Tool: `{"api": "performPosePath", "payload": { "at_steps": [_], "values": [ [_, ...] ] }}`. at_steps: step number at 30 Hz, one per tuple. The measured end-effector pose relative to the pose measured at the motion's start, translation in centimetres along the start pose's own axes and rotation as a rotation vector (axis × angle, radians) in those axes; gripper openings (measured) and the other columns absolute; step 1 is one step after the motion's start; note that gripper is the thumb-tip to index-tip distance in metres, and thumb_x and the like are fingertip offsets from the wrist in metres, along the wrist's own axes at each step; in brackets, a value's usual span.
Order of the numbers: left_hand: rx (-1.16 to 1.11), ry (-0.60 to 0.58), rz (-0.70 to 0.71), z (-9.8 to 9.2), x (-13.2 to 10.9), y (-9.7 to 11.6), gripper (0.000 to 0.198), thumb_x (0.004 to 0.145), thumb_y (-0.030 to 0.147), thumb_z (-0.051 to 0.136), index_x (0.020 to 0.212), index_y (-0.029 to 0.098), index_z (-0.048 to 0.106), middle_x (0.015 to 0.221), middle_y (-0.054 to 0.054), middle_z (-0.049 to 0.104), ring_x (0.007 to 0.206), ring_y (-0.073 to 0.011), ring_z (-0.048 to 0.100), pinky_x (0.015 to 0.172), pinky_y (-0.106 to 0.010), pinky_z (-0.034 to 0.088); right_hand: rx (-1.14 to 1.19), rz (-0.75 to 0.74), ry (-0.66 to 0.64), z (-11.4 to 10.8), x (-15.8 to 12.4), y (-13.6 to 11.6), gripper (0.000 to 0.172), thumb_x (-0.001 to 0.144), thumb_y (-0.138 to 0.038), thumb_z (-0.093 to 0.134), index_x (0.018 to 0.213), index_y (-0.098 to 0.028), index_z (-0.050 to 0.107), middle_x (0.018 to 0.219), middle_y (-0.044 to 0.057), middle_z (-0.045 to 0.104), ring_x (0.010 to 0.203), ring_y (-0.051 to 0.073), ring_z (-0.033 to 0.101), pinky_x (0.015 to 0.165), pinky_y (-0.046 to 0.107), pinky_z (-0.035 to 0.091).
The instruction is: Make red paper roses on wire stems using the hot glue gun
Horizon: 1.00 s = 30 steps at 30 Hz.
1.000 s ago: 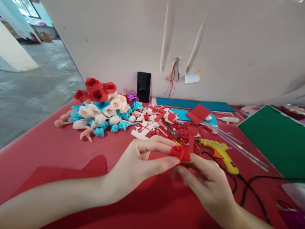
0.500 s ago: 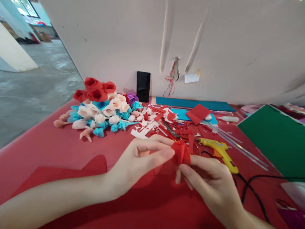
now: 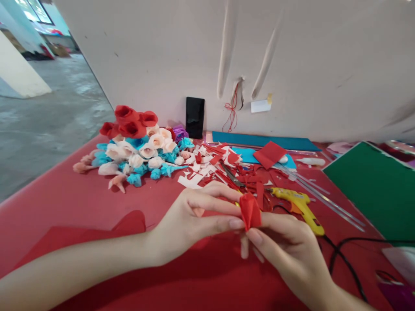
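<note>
A small red paper flower [image 3: 250, 210], its petals folded round each other, is held up over the table between my two hands. My left hand [image 3: 197, 220] closes on its left side with thumb and fingers. From the right, my right hand [image 3: 285, 246] pinches its lower end between thumb and fingers. Just behind lie scissors [image 3: 231, 175] among red and white paper scraps [image 3: 202, 166]. A yellow glue gun [image 3: 300, 207] rests to the right of the flower. Red paper [image 3: 81, 235] is spread on the table under my left forearm.
Finished red paper flowers [image 3: 132, 128] top a heap of white and blue ones [image 3: 149, 151] at the back left. A black phone [image 3: 195, 117] leans on the wall. Clear glue sticks [image 3: 327, 203], a green board [image 3: 372, 190] and a black cable [image 3: 350, 259] lie right.
The red flower has shifted slightly right and turned more upright. My left fingers have moved along to its lower left side, while my right hand has stayed nearly in place.
</note>
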<state>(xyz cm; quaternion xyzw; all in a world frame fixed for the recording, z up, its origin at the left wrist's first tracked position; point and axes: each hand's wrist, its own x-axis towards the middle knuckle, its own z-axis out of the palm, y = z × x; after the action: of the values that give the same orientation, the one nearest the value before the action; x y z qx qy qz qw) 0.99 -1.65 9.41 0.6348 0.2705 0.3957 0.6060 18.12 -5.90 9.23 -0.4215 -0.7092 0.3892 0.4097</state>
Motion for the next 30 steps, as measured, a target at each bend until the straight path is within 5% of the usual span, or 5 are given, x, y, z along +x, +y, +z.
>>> {"api": "performPosePath", "payload": {
  "at_steps": [8,22,30],
  "values": [
    [0.013,-0.014,0.041,-0.2,-0.1,0.0,0.011,0.073,0.015,0.065,0.069,0.022,0.073,0.085,-0.003,0.064,0.077,-0.0144,0.056,0.072,-0.027,0.046,-0.092,-0.045,0.056,0.2,0.1,-0.3,0.024,0.081,-0.018,0.053,0.057,-0.016,0.058,0.051,-0.001,0.061,0.046,0.008,0.054,0.046,0.016,0.040],
    [0.157,-0.036,0.176,-0.5,0.0,0.1,0.010,0.074,0.016,0.065,0.075,0.023,0.073,0.087,-0.003,0.061,0.084,-0.0151,0.054,0.081,-0.028,0.042,-0.166,-0.134,0.085,0.2,0.3,-0.7,0.022,0.077,-0.012,0.056,0.056,-0.015,0.059,0.050,-0.001,0.060,0.043,0.007,0.053,0.043,0.016,0.040],
    [0.175,-0.134,0.095,-0.9,0.5,0.3,0.005,0.073,0.017,0.066,0.075,0.017,0.070,0.072,-0.002,0.058,0.072,-0.0133,0.052,0.069,-0.024,0.044,-0.245,-0.078,0.007,-1.1,0.6,-0.9,0.023,0.076,-0.013,0.055,0.053,-0.018,0.056,0.047,-0.002,0.054,0.041,0.008,0.047,0.039,0.020,0.035]
  ]
}}
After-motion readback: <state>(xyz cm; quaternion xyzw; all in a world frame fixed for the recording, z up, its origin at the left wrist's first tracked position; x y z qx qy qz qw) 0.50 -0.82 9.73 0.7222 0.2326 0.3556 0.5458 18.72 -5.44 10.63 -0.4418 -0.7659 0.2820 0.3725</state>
